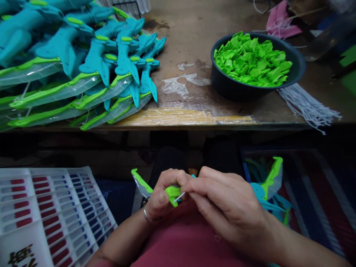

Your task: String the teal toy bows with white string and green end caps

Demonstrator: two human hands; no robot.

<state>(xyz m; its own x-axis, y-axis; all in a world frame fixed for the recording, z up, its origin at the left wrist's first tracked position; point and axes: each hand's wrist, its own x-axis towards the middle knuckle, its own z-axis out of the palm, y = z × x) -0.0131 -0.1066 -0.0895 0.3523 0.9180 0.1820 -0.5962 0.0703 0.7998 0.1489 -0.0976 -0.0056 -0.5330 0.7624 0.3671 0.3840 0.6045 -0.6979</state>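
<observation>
My left hand (pixel 164 191) is closed in front of my body, thumb and fingers around a small bright green plastic piece (pixel 172 193). A thin white cord (pixel 180 197) runs from that piece to my right hand (pixel 228 204), whose thumb and fingertips are pinched together on it. Behind my left hand, a green-edged clear plastic wing (pixel 141 182) sticks out. Beyond my right hand is another green-edged wing (pixel 272 178) with a teal part (pixel 257 190). Whether these wings join the piece I hold is hidden by my hands.
Teal and green winged toys (pixel 94 59) are piled at the table's left. A dark bowl (pixel 236 91) full of green pieces (pixel 253 59) stands right, beside a bundle of white cords (pixel 308 105). A white plastic crate (pixel 55 215) is at lower left; a bin (pixel 243 163) holds toys at right.
</observation>
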